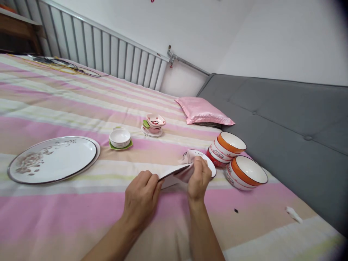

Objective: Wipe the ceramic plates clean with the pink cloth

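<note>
Bed (pixel 81 224) with striped pink, white and beige cover; padded grey headboard (pixel 285 112) along its right edge, white radiator (pixel 108 50) behind its far edge. Left hand (pixel 143 197) grips a dark-rimmed white plate (pixel 170 172) by its left end, fingers curled over, thumb side toward the other hand. Plate is tilted, seen nearly edge-on, above the middle of the bed. Right hand (pixel 199 177) is closed on a pale pink cloth (pixel 187 174) at the plate's right end; cloth touches the plate, one fold sticks up past the fingers. Just beyond that hand, a patterned plate (pixel 201 153) lies on the bed, partly hidden. Toward the headboard edge, two stacks of orange-banded bowls: rear stack (pixel 225 148), with red at its base, and front stack (pixel 246 172), close together. Toward the bed's left edge, two flowered oval platters (pixel 56 159), one on the other. Between platters and hands, farther back: white bowls (pixel 120 137) stacked on a green dish (pixel 119 146); near them, pink dishes (pixel 155 121) on small white plates (pixel 148 133). Pink pillow (pixel 203 110) by the headboard. Cables (pixel 67 67) near the far left corner. White scrap (pixel 293 214) and dark chip (pixel 236 210) nearer, right side.
</note>
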Tool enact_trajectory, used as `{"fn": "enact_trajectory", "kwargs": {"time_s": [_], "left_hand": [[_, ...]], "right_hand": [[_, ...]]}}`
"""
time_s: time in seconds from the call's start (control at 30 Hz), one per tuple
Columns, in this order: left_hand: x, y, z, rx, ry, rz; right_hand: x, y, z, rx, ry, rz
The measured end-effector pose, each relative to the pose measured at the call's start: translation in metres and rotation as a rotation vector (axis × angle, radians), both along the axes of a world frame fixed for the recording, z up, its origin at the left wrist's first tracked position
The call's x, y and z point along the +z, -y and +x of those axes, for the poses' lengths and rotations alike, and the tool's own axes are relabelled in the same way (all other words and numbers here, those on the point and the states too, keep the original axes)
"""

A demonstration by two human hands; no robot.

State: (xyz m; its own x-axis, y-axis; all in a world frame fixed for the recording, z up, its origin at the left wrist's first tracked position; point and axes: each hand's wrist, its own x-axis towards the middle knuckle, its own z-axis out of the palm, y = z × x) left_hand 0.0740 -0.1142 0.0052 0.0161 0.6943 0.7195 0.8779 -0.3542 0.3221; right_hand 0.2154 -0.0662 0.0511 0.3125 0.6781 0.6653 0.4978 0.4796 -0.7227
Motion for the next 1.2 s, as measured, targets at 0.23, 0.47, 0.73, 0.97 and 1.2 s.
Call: {"fn": "enact_trajectory", "kwargs": {"time_s": [0.23, 0.47, 0.73, 0.97, 1.2], "left_hand": [[0.007, 0.007, -0.003, -0.075, 0.019, 0.262], [0.012, 0.006, -0.003, -0.064, 0.095, 0.303], [-0.003, -0.002, -0.001, 0.043, -0.143, -0.471], [-0.004, -0.003, 0.007, -0.07, -0.18, -0.603], [-0.003, -0.004, 0.002, 0.062, -0.103, -0.299]], "right_hand": [[0.009, 0.015, -0.013, 0.158, 0.192, -0.011], [0.018, 0.036, -0.035, 0.244, 0.676, 0.104], [0.007, 0.0, 0.006, 0.114, 0.333, 0.036], [0.001, -0.004, 0.008, 0.087, 0.244, 0.075], [0.004, 0.001, 0.003, 0.008, 0.182, 0.064]]}}
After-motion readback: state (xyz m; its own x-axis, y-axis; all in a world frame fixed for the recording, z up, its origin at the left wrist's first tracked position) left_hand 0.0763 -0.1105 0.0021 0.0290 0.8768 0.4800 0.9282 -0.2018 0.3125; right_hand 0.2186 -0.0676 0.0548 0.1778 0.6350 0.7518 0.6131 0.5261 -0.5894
